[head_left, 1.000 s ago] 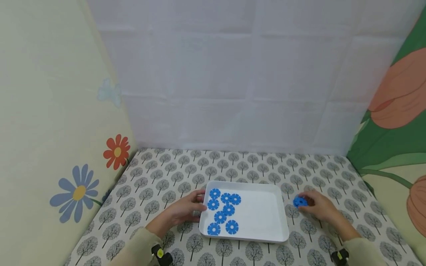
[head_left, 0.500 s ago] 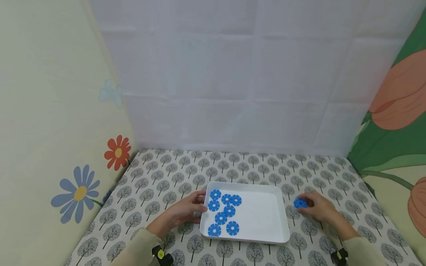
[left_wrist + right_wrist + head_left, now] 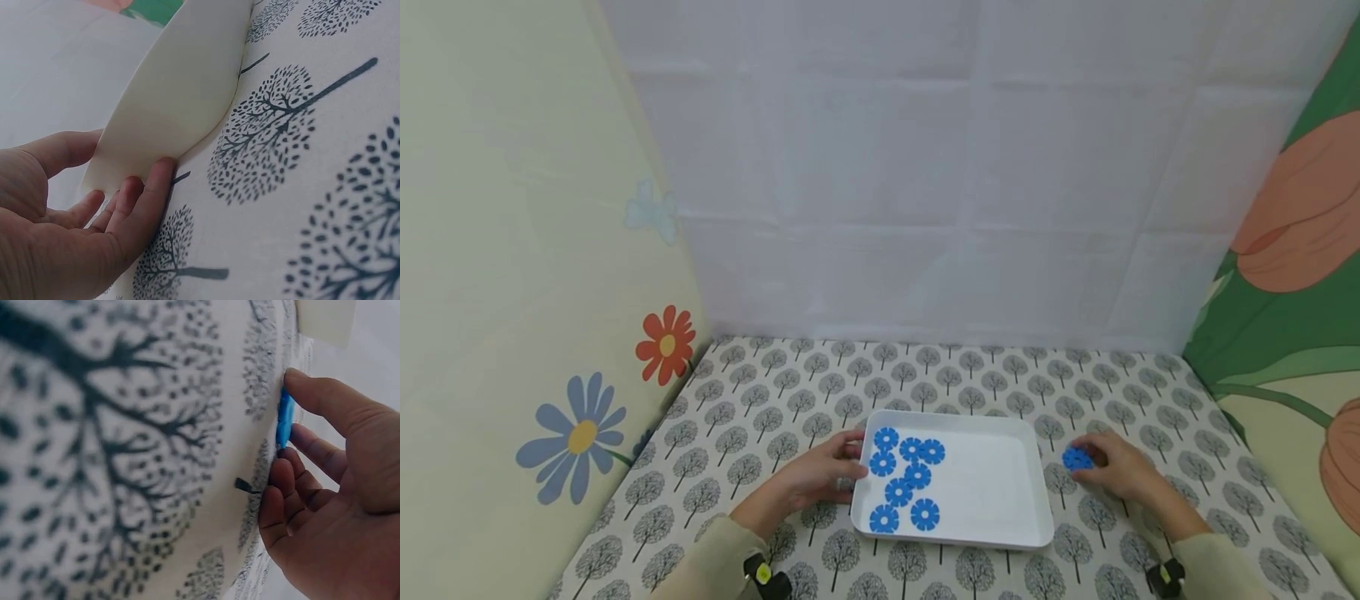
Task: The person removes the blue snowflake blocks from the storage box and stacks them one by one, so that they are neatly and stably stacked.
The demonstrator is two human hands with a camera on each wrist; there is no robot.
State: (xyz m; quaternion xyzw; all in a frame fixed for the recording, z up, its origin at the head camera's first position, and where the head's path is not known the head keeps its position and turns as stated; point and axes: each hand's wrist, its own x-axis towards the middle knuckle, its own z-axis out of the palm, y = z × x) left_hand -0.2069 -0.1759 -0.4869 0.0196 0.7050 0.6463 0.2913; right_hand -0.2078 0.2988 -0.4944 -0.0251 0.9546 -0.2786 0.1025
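Note:
A white rectangular tray [image 3: 992,479] lies on the table. My left hand [image 3: 818,475] holds its left side, and in the left wrist view the thumb [image 3: 69,149] is over the rim with the fingers against the outer wall. Several blue notched snowflake discs [image 3: 924,514] lie in the tray's left half, some overlapping. Right of the tray, my right hand [image 3: 1116,467] pinches a blue snowflake disc [image 3: 1077,458] between thumb and fingers, low over the tablecloth. In the right wrist view this blue disc [image 3: 285,419] shows edge-on, partly hidden by the thumb.
A cloth with a tree print [image 3: 880,375] covers the table. White sheeting [image 3: 880,208] hangs along the back. Flower-patterned panels stand at the left [image 3: 512,292] and right [image 3: 1292,333].

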